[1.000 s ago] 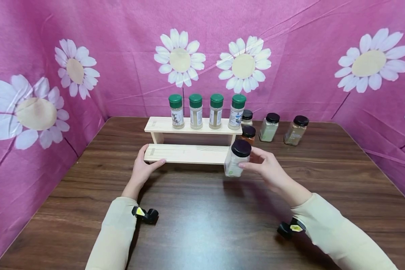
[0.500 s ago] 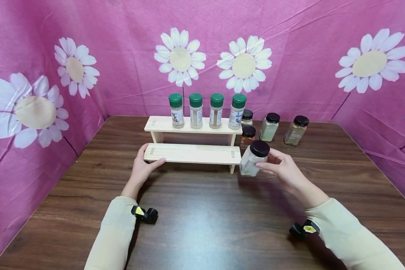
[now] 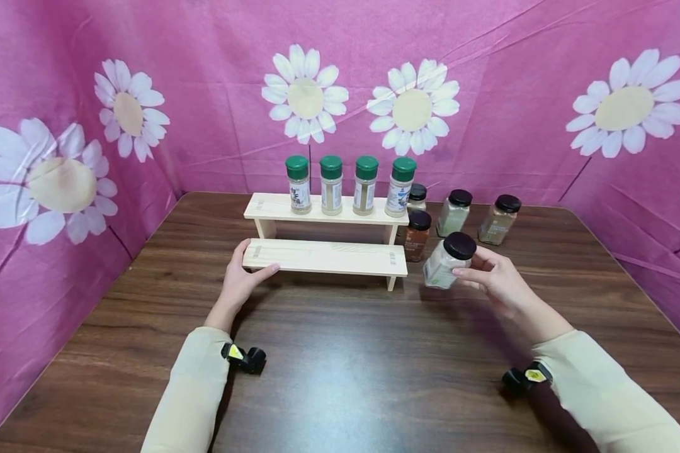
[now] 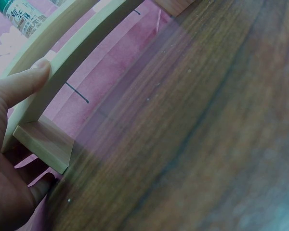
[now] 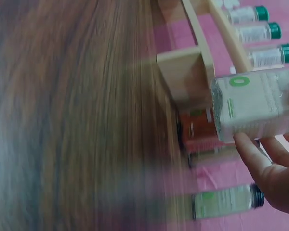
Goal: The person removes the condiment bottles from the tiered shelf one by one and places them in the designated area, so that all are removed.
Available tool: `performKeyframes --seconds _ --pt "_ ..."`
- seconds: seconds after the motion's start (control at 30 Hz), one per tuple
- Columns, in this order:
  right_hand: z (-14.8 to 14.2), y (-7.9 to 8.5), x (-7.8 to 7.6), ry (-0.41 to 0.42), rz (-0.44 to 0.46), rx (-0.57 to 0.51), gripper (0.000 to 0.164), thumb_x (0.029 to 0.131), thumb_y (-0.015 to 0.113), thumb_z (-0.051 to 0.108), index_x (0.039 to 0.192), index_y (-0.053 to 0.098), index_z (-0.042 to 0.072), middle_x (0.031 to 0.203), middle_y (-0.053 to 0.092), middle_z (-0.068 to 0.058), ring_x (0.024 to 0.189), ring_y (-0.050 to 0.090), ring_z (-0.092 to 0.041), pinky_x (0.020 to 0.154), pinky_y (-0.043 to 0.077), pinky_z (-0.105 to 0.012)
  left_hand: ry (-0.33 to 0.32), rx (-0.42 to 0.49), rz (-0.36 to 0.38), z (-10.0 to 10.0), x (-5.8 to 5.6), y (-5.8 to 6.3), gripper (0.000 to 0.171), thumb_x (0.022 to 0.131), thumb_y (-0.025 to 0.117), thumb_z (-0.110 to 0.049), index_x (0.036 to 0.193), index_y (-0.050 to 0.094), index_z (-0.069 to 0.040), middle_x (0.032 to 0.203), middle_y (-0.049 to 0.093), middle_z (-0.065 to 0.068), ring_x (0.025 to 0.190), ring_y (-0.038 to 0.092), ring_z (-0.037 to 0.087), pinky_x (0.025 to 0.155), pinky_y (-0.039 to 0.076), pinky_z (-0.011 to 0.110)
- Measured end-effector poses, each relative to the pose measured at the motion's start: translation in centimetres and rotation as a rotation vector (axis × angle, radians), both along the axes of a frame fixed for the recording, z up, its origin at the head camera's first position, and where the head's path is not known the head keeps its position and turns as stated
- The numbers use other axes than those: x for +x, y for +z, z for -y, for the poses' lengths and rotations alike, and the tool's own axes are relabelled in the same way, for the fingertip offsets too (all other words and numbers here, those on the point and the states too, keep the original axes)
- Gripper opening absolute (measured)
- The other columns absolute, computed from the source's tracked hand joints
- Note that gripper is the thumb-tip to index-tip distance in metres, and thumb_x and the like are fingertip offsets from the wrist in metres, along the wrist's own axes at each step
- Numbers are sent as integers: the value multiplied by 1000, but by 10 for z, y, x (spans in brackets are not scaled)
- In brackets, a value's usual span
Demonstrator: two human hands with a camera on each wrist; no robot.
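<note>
My left hand (image 3: 240, 280) grips the left end of a two-tier wooden spice rack (image 3: 324, 257). In the left wrist view its thumb (image 4: 29, 83) lies on the lower shelf's edge, with the fingers around the end by the leg. My right hand (image 3: 500, 282) holds a clear spice jar (image 3: 441, 269) with a black lid and pale contents, thumb on one side and fingers on the other. The jar leans a little, above the table just right of the rack. In the right wrist view its green-marked label (image 5: 253, 98) shows.
Several green-capped shakers (image 3: 331, 189) stand along the upper shelf. Behind the held jar are a jar of red spice (image 3: 416, 242), a jar of green spice (image 3: 452, 217), a brown one (image 3: 495, 225) and one partly hidden (image 3: 417, 198). A pink flowered cloth (image 3: 215, 126) surrounds the table.
My right hand has carried the jar rightward, from in front of the lower shelf's right end to beyond the rack, uncovering that end and the red-spice jar. My left hand has stayed on the rack.
</note>
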State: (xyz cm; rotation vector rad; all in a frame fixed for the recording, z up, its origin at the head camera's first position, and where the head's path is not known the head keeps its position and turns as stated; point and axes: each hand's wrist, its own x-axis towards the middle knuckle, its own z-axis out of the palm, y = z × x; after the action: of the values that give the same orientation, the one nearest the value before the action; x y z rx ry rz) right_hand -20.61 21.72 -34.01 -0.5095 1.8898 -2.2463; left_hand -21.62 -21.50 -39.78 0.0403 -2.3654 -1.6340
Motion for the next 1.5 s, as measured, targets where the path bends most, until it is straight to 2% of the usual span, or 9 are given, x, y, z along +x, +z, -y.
performKeyframes --seconds 0.3,0.6,0.77,0.9,1.0,1.13,1.17,1.4,1.5 --pt "-18 -4 -14 43 -3 -18 37 79 50 -15 101 61 12 91 61 -5 82 58 -14 70 47 -28 -7 5 0 -1 -1 1 82 67 74 -17 132 25 -2 129 34 16 117 28 23 97 17 35" --pt "-37 -13 -35 51 2 -1 36 76 57 -11 104 61 12 89 62 -6 81 58 -14 70 47 -31 -11 9 -3 0 -1 -1 82 68 74 -17 131 25 -1 129 34 16 117 28 23 97 17 35" --pt "-44 -10 -43 66 31 -22 36 78 52 -14 102 62 11 90 62 -6 82 58 -15 72 47 -31 -12 12 1 0 -1 -1 82 68 74 -17 132 25 -2 129 34 16 117 28 23 97 17 34" --pt "-48 -9 -49 56 64 -11 38 79 50 -14 102 62 14 90 62 -5 82 58 -14 71 47 -29 -17 32 7 -7 9 15 79 70 71 -11 131 23 2 129 32 20 117 27 27 98 15 36" --pt "-50 -10 -54 31 78 24 39 79 53 -12 102 62 18 89 61 -4 81 58 -13 70 47 -29 -17 47 17 -7 9 17 78 70 71 -8 131 23 4 129 31 22 118 26 29 98 14 38" --pt "-53 -12 -59 9 102 65 38 79 55 -10 100 63 20 87 61 -2 80 57 -11 70 47 -27 -6 22 44 0 1 3 82 69 73 -14 133 23 -1 131 31 18 119 25 24 98 14 36" --pt "-54 -12 -61 9 108 64 37 79 54 -10 100 63 19 88 61 -2 80 57 -11 69 47 -27 -5 18 50 0 1 4 82 69 73 -15 133 23 -1 131 31 17 119 25 23 98 15 35" --pt "-58 -18 -70 29 158 12 36 79 53 -13 98 63 16 89 62 -4 81 58 -13 70 47 -27 -17 40 24 -12 15 25 78 70 70 -7 131 22 6 130 29 24 119 24 30 98 14 39" --pt "-60 -21 -72 32 161 12 35 79 52 -13 97 63 15 89 61 -4 81 58 -13 71 47 -28 -17 38 21 -13 16 28 78 71 69 -7 131 22 6 130 30 24 119 24 30 98 14 38"
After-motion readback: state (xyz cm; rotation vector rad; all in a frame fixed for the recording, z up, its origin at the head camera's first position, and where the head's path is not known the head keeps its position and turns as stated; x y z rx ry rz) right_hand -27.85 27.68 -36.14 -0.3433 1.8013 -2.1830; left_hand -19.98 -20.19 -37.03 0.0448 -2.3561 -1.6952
